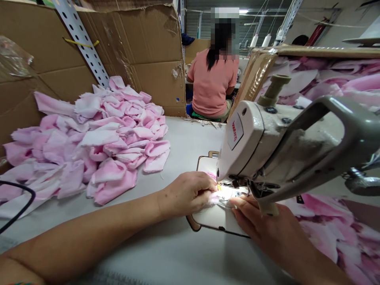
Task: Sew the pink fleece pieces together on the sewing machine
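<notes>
A small pink fabric piece (211, 198) lies under the head of a sewing machine (267, 146), on the pale plate (215, 221) set into the worktop (178, 257), lit by the machine's lamp. The person's left hand (184, 194) is curled over the piece's near edge, with the fingers drawn together and pinching it just short of the needle area. The right hand (267, 231) lies flat on the other side, its fingers stretched out and apart, the tips resting on the plate beside the cloth (whether they press the cloth itself cannot be told, as the machine's foot hides that spot).

Judged from this, the step in hand is guiding the piece at the needle. Any further feeding would call for a steady, straight push with both sets of fingertips kept clear of the needle.

To the left on the worktop, well apart from the hands, sits a loose heap of pink and white cut pieces (89, 146), backed by cardboard walls (148, 47) and a perforated metal strut (83, 43). A black cable (20, 206) curves in at the left edge. Pink printed cloth (332, 233) spreads out to the right of the machine. Beyond the worktop, another person in a salmon shirt (212, 87) sits facing away at a separate station.
</notes>
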{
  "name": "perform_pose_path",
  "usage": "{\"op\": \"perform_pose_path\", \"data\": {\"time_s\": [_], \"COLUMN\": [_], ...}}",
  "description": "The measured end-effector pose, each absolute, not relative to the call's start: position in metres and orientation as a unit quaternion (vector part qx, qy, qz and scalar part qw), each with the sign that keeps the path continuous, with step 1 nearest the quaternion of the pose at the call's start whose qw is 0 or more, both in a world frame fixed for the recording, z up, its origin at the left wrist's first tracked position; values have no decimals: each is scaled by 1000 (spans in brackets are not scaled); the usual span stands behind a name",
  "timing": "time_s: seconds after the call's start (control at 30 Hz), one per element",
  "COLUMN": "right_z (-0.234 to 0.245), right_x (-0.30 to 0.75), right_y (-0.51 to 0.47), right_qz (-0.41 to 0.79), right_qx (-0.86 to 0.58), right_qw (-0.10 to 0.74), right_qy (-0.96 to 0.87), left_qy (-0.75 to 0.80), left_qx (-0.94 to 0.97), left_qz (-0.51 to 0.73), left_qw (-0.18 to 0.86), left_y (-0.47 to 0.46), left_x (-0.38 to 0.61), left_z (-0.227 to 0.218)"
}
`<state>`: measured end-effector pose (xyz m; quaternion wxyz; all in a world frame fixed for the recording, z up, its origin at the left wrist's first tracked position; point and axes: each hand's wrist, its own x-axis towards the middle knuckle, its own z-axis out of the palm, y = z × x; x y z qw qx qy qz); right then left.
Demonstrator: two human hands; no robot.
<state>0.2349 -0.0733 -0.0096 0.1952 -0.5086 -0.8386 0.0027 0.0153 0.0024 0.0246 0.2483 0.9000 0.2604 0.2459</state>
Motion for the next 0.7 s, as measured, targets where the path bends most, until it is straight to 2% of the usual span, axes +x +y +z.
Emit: {"op": "perform_pose_path", "data": {"time_s": [0.13, 0.27, 0.4, 0.7], "right_z": [-9, -8, -11, -7], "right_x": [221, 221, 225, 224], "right_y": [-74, -76, -78, -80], "right_qz": [-46, -37, -6, -9], "right_qx": [-450, -433, -440, -427], "right_qw": [196, 179, 164, 199], "right_qy": [-870, -883, -883, -882], "left_qy": [242, 156, 147, 123], "left_qx": [904, 950, 975, 986], "left_qz": [248, 211, 129, 71], "left_qw": [248, 170, 103, 89], "left_y": [1, -2, -1, 2], "left_x": [15, 13, 9, 8], "left_z": [24, 24, 28, 29]}}
